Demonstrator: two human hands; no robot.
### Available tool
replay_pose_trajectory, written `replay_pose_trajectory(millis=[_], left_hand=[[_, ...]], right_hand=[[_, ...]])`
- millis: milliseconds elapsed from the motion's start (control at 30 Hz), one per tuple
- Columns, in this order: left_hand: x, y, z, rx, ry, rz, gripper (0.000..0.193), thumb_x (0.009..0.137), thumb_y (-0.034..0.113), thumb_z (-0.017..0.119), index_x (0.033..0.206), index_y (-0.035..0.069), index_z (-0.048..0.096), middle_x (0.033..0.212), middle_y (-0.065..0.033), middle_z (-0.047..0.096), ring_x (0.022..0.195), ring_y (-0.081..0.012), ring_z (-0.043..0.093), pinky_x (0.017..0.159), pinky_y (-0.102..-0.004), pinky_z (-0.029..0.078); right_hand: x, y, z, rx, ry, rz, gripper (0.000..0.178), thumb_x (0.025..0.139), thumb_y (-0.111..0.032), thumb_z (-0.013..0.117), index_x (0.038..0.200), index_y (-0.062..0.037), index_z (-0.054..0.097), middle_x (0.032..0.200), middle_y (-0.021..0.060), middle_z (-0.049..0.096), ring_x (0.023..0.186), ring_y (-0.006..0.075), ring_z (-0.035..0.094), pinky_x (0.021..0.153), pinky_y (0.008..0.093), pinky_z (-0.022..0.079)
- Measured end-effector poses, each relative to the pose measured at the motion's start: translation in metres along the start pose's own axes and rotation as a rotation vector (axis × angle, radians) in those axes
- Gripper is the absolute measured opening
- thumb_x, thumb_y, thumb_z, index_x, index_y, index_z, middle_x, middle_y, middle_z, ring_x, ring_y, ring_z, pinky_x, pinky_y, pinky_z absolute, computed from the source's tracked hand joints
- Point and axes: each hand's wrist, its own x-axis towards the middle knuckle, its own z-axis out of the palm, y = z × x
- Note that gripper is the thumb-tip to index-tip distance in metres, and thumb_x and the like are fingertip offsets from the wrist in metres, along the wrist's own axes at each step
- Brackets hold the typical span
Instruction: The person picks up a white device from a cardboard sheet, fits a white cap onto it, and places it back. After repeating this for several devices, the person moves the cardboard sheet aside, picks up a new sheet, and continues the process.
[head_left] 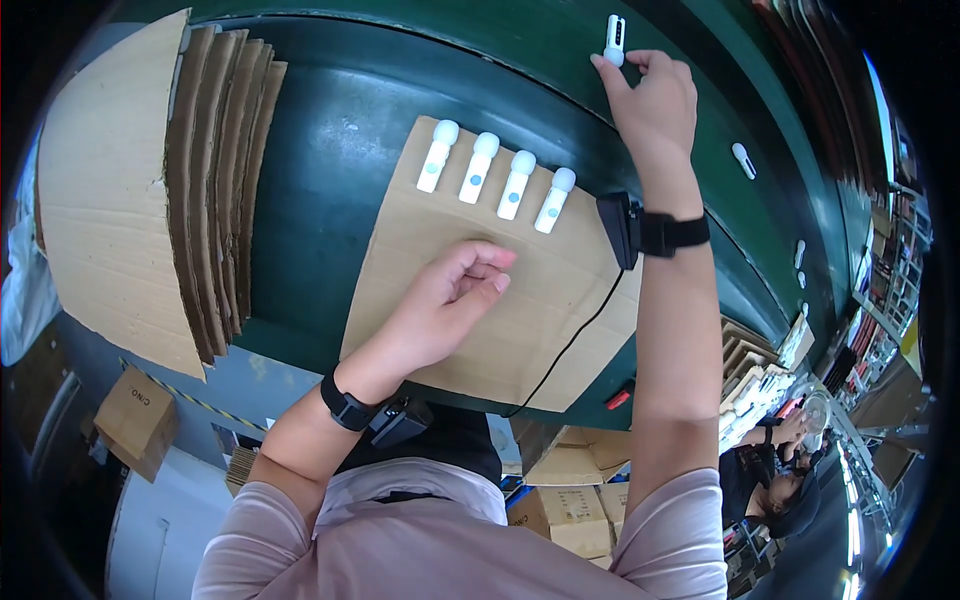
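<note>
Four small white sticks with round heads, one of them this stick (pixel 515 186), lie in a slanting row on a flat cardboard sheet (pixel 470 345). Just below that row hovers my left hand (pixel 455 300), loosely curled, its thumb apart from the fingers and nothing visible in it. My right hand (pixel 655 105) reaches far forward over the green conveyor belt. Its thumb and forefinger close around the round head of another white stick (pixel 615 38), which has a dark panel on its body. Both wrists wear black straps.
Stacked cardboard (pixel 110 190) stands at the left. More white sticks, such as this one (pixel 744 160), lie along the belt at right. A black cable (pixel 570 350) crosses the sheet near a red object (pixel 619 396). Another person (pixel 775 485) works at the lower right.
</note>
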Motion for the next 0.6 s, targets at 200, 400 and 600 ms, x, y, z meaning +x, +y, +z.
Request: replay_pose_trajectory(millis=[200, 400, 600], left_hand=[[-0.007, 0.008, -0.006, 0.014, -0.018, 0.019, 0.024, 0.093, 0.01, 0.057, 0.114, 0.0, 0.056, 0.102, -0.006, 0.061, 0.096, -0.0125, 0.057, 0.088, -0.0274, 0.046], [-0.015, 0.024, -0.011, 0.013, 0.015, 0.103, 0.021, 0.092, 0.01, 0.059, 0.111, 0.0, 0.058, 0.1, -0.0062, 0.062, 0.096, -0.0123, 0.058, 0.089, -0.0285, 0.045], [-0.018, 0.039, -0.003, 0.046, 0.005, 0.215, 0.02, 0.089, 0.009, 0.064, 0.107, 0.0, 0.058, 0.095, -0.005, 0.063, 0.092, -0.0118, 0.059, 0.088, -0.0287, 0.045]], right_hand=[[0.015, -0.012, -0.009, 0.073, -0.172, 0.094, 0.031, 0.083, -0.031, 0.072, 0.1, -0.0054, 0.069, 0.091, 0.0085, 0.065, 0.076, 0.0168, 0.057, 0.073, 0.0252, 0.046], [-0.039, -0.03, -0.079, 0.91, -0.402, 0.408, 0.022, 0.089, -0.014, 0.066, 0.104, 0.0013, 0.066, 0.09, 0.0027, 0.066, 0.073, 0.0063, 0.052, 0.071, 0.0208, 0.043], [-0.106, -0.052, -0.14, 1.0, -0.436, 0.378, 0.022, 0.08, 0.002, 0.069, 0.101, -0.0024, 0.068, 0.09, 0.0034, 0.061, 0.075, 0.0089, 0.05, 0.067, 0.022, 0.042]])
